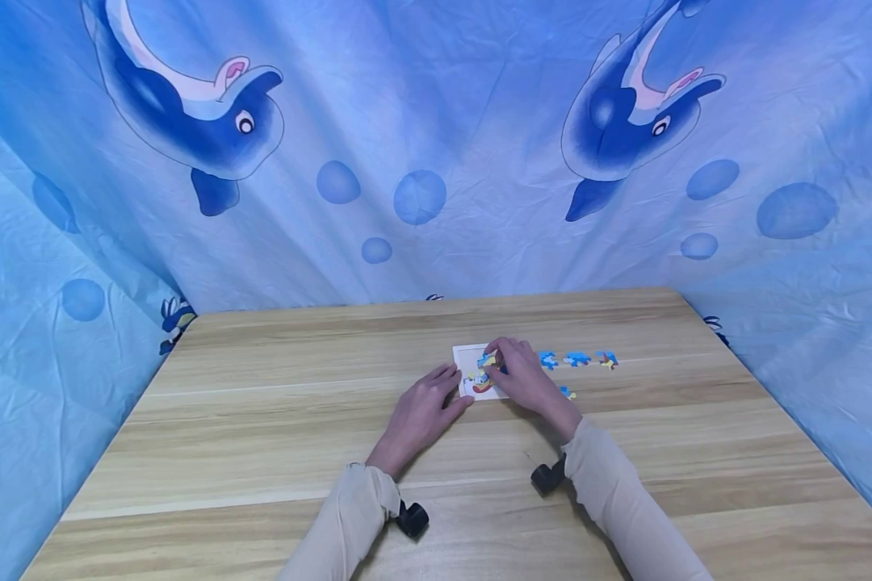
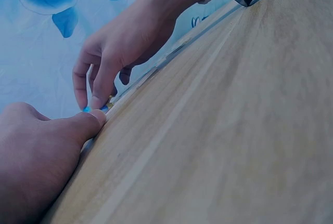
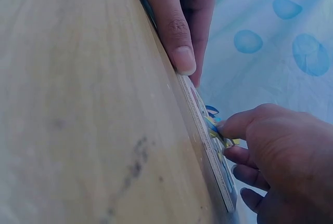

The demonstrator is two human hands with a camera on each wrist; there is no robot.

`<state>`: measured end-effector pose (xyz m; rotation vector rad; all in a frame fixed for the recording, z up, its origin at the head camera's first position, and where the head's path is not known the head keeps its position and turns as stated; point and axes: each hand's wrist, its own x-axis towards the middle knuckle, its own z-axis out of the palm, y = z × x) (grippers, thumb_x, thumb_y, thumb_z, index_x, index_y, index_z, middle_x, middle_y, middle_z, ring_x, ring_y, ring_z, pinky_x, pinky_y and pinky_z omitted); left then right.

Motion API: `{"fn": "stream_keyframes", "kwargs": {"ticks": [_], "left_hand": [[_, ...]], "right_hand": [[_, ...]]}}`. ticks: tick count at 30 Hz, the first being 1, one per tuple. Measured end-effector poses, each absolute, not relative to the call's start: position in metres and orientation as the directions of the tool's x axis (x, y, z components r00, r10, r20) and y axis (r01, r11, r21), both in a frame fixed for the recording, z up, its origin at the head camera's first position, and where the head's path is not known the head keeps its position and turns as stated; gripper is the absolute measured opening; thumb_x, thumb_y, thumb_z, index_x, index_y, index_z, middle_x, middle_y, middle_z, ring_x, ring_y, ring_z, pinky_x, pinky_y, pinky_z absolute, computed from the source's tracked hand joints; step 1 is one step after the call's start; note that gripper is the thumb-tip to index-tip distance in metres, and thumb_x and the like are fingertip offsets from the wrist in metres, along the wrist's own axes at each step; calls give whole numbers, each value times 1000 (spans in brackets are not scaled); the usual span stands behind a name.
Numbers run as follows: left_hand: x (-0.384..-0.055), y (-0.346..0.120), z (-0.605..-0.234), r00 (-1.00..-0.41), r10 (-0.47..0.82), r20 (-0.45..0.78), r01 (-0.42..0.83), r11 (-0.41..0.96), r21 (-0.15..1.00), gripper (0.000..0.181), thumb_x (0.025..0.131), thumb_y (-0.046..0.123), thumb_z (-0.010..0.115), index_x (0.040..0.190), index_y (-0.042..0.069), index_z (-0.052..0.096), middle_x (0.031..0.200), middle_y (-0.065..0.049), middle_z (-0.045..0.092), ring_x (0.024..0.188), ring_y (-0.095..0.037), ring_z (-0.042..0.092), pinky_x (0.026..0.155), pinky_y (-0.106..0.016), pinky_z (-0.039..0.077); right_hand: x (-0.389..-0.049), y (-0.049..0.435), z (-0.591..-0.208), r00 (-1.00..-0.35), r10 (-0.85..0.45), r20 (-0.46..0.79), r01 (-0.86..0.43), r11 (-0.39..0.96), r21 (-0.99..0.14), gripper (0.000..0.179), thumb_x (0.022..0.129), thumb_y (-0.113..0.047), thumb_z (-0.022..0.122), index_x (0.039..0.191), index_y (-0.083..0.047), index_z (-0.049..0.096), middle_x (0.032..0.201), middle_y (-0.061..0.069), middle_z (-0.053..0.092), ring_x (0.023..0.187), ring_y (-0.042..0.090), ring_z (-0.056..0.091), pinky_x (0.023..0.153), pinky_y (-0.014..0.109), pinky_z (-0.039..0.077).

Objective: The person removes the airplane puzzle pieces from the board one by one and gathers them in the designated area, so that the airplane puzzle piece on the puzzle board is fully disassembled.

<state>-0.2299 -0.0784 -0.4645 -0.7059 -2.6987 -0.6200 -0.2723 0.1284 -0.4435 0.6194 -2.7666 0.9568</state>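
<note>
A small puzzle board [image 1: 469, 349] with a white border lies flat on the table, with colourful pieces partly covering its inside. My left hand [image 1: 423, 410] rests at its left side, fingertips at the edge and thumb at the near left corner. Over the board, my right hand [image 1: 529, 381] pinches a puzzle piece [image 3: 229, 142] between thumb and fingers; the fingers hide most of it. In the right wrist view the left thumb [image 3: 183, 57] touches the board's edge, and the held piece is close to the board's surface.
To the right of the board lie several loose blue puzzle pieces [image 1: 577, 359], one nearer piece [image 1: 568, 393] partly behind the right wrist. The wooden table [image 1: 262, 420] meets a blue dolphin-print curtain [image 1: 436, 121] at the back and sides. Each wrist wears a black camera [image 1: 412, 520].
</note>
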Motion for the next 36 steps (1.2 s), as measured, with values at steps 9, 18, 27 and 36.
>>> {"fn": "stream_keyframes", "kwargs": {"ticks": [9, 18, 27, 36], "left_hand": [[-229, -78, -465, -843, 395, 366, 515, 789, 335, 54, 94, 48, 57, 131, 9, 60, 137, -9, 55, 130, -23, 49, 101, -41, 45], [-229, -78, -464, -845, 392, 364, 513, 788, 340, 54, 94, 47, 57, 132, 8, 60, 137, -8, 55, 130, -22, 48, 102, -40, 45], [-229, -77, -465, -847, 389, 363, 510, 788, 346, 54, 94, 47, 57, 132, 8, 59, 137, -8, 55, 130, -22, 48, 102, -41, 44], [-230, -78, -465, -851, 384, 357, 504, 789, 351, 54, 94, 47, 57, 132, 9, 60, 138, -8, 55, 130, -22, 48, 103, -41, 44]], "right_hand": [[-273, 130, -446, -904, -322, 283, -428, 672, -604, 17, 96, -13, 57, 113, -12, 59, 85, -1, 58, 87, 21, 46, 79, 39, 36], [-272, 133, -445, -916, -285, 282, -401, 625, -670, 15, 99, -13, 51, 111, -14, 61, 85, -1, 59, 83, 20, 47, 74, 35, 39], [-273, 136, -446, -917, -265, 297, -397, 572, -717, 17, 97, -8, 53, 112, -10, 60, 86, 2, 59, 79, 17, 53, 68, 33, 46], [-269, 149, -445, -921, -255, 294, -387, 519, -762, 17, 97, -3, 52, 111, -7, 60, 87, 6, 59, 76, 18, 53, 67, 31, 47]]}}
